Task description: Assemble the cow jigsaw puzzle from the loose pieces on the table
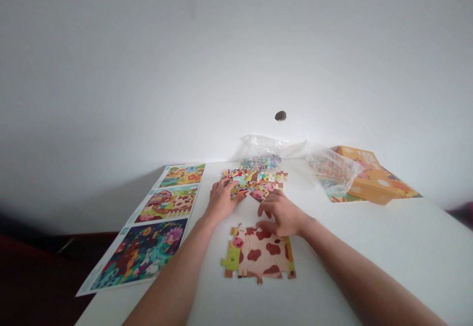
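Observation:
A partly joined jigsaw puzzle (254, 257) with a brown-spotted cow and a pink-nosed head lies flat at the front of the white table. Behind it is a pile of loose puzzle pieces (242, 177) in mixed colours, some overlapping. At the pile's left side, my left hand (222, 199) rests with thumb and fingers apart, touching pieces. My right hand (283, 213) is at the pile's near right edge, just above the joined puzzle's far edge. Its fingers are bent, with a gap between them and the thumb, and I see no piece held there.
On the left lies a reference sheet (190, 227) with three printed pictures. A clear plastic bag (262, 146) with more pieces stands by the wall. Farther right, another filled bag (328, 168) leans on an orange box (369, 178). The wall has a small hole (280, 116).

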`<move>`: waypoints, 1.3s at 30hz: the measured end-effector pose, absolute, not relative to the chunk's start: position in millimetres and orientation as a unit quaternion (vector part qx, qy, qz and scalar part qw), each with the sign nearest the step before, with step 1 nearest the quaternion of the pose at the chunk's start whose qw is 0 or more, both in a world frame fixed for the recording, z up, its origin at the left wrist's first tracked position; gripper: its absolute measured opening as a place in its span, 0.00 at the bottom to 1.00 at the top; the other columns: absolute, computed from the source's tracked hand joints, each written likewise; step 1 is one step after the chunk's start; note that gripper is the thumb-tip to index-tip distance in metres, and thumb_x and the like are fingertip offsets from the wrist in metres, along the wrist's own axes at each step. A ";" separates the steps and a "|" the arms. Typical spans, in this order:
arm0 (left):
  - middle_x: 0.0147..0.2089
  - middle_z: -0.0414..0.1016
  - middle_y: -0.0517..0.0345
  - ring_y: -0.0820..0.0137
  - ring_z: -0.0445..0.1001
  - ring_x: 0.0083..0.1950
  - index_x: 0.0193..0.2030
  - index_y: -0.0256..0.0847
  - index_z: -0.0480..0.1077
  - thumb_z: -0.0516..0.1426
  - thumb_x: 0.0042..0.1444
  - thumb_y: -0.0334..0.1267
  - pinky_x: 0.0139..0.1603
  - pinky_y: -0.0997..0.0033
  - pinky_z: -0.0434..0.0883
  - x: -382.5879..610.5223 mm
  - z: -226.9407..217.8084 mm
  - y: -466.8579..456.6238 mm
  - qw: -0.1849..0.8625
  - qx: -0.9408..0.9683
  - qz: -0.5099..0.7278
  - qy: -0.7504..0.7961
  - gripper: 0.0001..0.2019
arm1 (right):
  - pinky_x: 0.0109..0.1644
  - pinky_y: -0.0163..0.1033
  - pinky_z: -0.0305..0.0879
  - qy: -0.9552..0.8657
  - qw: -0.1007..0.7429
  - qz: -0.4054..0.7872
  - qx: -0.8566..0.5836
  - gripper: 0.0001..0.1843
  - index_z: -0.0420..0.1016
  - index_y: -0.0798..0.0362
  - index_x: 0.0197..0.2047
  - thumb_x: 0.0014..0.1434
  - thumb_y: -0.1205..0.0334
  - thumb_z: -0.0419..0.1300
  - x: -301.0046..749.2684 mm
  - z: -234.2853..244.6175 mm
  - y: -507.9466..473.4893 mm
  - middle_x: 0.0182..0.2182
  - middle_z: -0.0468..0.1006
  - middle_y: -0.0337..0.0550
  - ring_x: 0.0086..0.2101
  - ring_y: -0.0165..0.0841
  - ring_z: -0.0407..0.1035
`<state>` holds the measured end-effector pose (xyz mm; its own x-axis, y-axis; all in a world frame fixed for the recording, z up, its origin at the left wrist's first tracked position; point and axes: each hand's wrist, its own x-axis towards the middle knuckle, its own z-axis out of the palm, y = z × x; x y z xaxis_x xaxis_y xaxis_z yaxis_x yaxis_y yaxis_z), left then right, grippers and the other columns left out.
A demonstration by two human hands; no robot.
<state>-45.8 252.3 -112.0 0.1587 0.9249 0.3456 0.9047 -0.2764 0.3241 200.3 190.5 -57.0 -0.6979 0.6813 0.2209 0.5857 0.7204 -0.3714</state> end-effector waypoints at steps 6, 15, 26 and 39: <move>0.63 0.67 0.49 0.53 0.64 0.64 0.60 0.50 0.71 0.62 0.56 0.50 0.63 0.51 0.64 -42.3 -109.0 250.9 0.026 0.749 0.226 0.623 0.25 | 0.48 0.42 0.52 -0.819 0.271 0.067 -0.501 0.06 0.76 0.49 0.40 0.63 0.58 0.59 203.5 -70.5 203.7 0.38 0.78 0.42 0.43 0.37 0.67; 0.60 0.72 0.55 0.57 0.68 0.60 0.55 0.53 0.74 0.62 0.57 0.44 0.60 0.52 0.63 -36.7 -100.8 248.2 0.013 0.721 0.242 0.650 0.18 | 0.52 0.46 0.51 -0.733 0.293 0.027 -0.613 0.09 0.78 0.46 0.45 0.63 0.56 0.60 209.9 -84.1 221.7 0.44 0.78 0.44 0.47 0.42 0.65; 0.54 0.77 0.55 0.58 0.72 0.56 0.53 0.52 0.74 0.61 0.58 0.40 0.58 0.51 0.60 -37.2 -108.0 252.8 -0.017 0.710 0.266 0.652 0.15 | 0.52 0.49 0.50 -0.763 0.241 0.053 -0.597 0.15 0.78 0.44 0.41 0.56 0.44 0.65 161.7 -76.0 266.9 0.44 0.78 0.42 0.48 0.45 0.64; 0.47 0.79 0.57 0.59 0.74 0.51 0.49 0.51 0.76 0.62 0.57 0.40 0.55 0.55 0.61 -38.0 -103.4 252.0 -0.026 0.709 0.282 0.646 0.13 | 0.53 0.51 0.48 -0.756 0.238 0.025 -0.610 0.15 0.77 0.44 0.44 0.56 0.47 0.65 153.2 -93.9 278.2 0.43 0.78 0.44 0.48 0.46 0.63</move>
<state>-38.0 252.0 -103.4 0.0074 0.9011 0.4336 0.9303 -0.1653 0.3275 153.2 278.2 -93.9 -0.1430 0.9332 0.3298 0.9098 0.2551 -0.3274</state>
